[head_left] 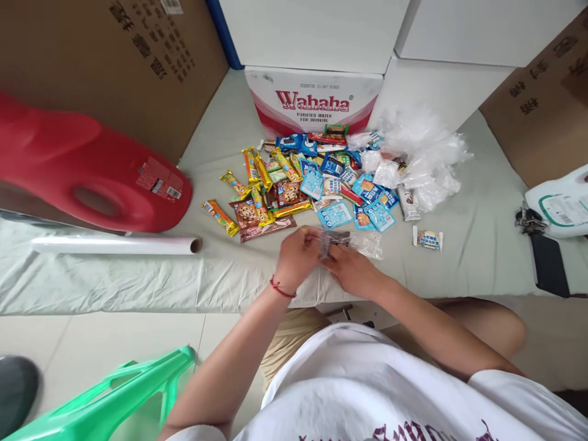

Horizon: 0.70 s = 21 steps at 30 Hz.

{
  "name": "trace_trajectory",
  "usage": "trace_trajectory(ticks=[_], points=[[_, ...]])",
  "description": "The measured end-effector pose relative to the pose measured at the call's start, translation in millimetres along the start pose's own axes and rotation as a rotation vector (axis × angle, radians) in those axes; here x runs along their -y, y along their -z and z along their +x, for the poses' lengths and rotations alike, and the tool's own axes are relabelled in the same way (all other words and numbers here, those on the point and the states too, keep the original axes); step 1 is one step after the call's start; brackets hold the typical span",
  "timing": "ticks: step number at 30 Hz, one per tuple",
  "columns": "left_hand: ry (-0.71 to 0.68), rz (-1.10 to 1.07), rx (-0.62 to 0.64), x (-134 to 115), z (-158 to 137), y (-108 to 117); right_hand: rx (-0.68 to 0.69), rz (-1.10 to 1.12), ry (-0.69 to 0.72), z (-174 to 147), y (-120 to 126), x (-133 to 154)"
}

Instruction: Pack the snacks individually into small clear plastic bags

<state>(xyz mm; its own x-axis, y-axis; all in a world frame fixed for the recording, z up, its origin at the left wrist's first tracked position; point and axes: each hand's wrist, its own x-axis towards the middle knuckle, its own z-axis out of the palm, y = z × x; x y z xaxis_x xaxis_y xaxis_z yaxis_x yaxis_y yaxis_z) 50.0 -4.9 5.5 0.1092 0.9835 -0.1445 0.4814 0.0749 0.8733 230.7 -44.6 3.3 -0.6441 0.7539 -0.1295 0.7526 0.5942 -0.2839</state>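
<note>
Near the table's front edge, my left hand (297, 254) pinches one end of a clear plastic bag (369, 244). A red string bracelet is on that wrist. Close beside it, my right hand (351, 268) is closed on the same bag, whose loose end lies flat to the right. Something dark (339, 237) shows at the bag, partly covered by my fingers; its kind is unclear. Just beyond my hands spreads a pile of wrapped snacks: yellow packets (220, 217), brown cookie packets (247, 213) and light-blue packets (334, 215). A single wrapped snack (427, 239) lies apart at the right.
A heap of clear plastic bags (425, 153) lies behind the snacks at right. A Wahaha carton (316, 101) stands at the back. At left are a red jug (101, 165) and a white roll (114, 245); at right, a phone (550, 263) and white bottle (563, 202). A green stool (119, 392) stands below.
</note>
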Motion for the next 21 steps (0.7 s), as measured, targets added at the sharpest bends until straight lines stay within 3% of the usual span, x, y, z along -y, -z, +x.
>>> trace_trajectory(ticks=[4,6,8,10,12,14,17,21], points=[[-0.228,0.401,-0.017,-4,-14,-34,-0.118,0.324,0.105,-18,10,-20],[-0.294,0.543,-0.057,1,-20,-45,-0.293,0.387,-0.046,-28,15,-35],[-0.344,0.647,-0.087,5,-24,-52,-0.438,0.300,-0.337,-34,15,-49],[-0.374,0.720,-0.111,9,-26,-56,-0.391,0.192,-0.556,-36,9,-57],[-0.393,0.753,-0.140,13,-25,-59,-0.262,0.169,-0.630,-38,2,-60],[-0.410,0.759,-0.162,17,-25,-60,-0.243,0.188,-0.617,-41,-1,-59],[-0.409,0.759,-0.163,22,-25,-63,-0.319,0.274,-0.593,-43,8,-51],[-0.375,0.760,-0.125,22,-25,-68,-0.271,0.431,-0.603,-10,33,-35]])
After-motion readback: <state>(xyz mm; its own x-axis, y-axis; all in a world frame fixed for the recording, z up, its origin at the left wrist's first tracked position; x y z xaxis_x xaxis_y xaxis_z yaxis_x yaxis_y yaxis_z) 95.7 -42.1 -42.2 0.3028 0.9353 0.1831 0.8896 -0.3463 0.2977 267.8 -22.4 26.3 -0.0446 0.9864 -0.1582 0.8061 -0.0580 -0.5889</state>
